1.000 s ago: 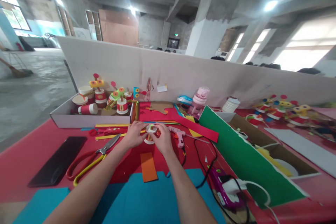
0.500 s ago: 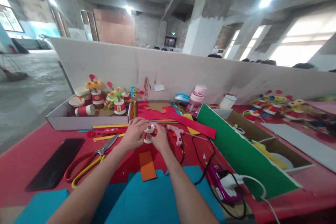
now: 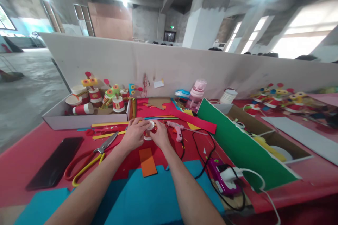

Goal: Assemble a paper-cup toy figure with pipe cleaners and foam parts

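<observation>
A small red-and-white paper cup point(image 3: 148, 137) stands upside down on the red table, between my two hands. My left hand point(image 3: 135, 133) is curled round its left side, with fingers reaching over the pale top. From the right, my right hand point(image 3: 159, 134) presses its fingers and thumb on the cup's side. Parts of the cup are hidden behind the fingers. Just right of the hands lies a pink glue gun point(image 3: 176, 129). An orange paper piece point(image 3: 148, 162) lies nearer to me, by blue sheets point(image 3: 142, 193).
Scissors point(image 3: 99, 156) and a black phone point(image 3: 56, 161) lie at left. Behind them a white box point(image 3: 84, 122) holds paper-cup figures. A green-sided box point(image 3: 237, 151), a purple power strip point(image 3: 224, 179) and cables occupy the right. A pink bottle point(image 3: 196, 93) stands at the back.
The view has shifted slightly. Both hands stay at the cup, whose pale top now shows more between the fingers.
</observation>
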The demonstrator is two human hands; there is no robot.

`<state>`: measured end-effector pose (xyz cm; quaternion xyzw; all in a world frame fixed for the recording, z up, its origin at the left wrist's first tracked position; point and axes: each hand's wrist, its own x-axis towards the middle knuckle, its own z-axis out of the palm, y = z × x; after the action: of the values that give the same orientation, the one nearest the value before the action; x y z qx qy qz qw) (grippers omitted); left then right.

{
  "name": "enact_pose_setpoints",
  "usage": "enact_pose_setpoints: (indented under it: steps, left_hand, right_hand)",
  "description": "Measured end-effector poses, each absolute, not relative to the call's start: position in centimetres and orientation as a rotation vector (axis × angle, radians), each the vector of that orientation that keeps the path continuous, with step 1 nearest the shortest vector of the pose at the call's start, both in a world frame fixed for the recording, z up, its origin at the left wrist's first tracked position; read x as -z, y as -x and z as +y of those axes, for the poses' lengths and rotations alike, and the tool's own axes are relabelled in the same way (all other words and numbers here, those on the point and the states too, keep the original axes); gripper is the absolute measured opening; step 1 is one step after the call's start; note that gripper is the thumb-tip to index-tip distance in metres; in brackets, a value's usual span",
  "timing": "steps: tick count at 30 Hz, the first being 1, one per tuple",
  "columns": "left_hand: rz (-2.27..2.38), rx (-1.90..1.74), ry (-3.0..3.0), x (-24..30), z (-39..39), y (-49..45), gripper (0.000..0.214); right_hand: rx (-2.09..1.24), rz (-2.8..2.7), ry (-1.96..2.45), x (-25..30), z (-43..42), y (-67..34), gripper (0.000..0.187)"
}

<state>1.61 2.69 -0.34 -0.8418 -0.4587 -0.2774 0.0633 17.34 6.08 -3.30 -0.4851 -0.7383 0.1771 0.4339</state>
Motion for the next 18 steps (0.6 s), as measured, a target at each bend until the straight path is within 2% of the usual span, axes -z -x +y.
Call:
enact_pose_setpoints:
  steps: [6, 10, 13, 15, 18]
  left_hand:
    - [-1.406, 0.863, 2.538, 0.9, 2.6, -1.9, 0.059]
    - [-1.438, 0.954, 2.557, 0.1, 2.4, -1.8, 0.069]
    - [-1.473, 1.135, 2.47, -1.0, 2.1, -0.9, 0.071]
    - [-1.481, 1.271, 2.364, -1.5, 2.1, 0.1, 0.065]
    - [-1.591, 1.315, 2.195, -1.4, 2.1, 1.6, 0.041]
  right_hand:
    - [-0.444, -1.847, 1.203, 3.3, 6.1, -17.4, 0.037]
    - [-0.449, -1.851, 1.207, 3.2, 6.0, -17.4, 0.039]
    - [-0.446, -1.838, 1.229, 3.1, 5.8, -17.6, 0.054]
    - [-0.446, -1.786, 1.224, 2.8, 5.6, -18.1, 0.064]
    - [-0.415, -1.638, 1.154, 2.0, 5.1, -19.2, 0.056]
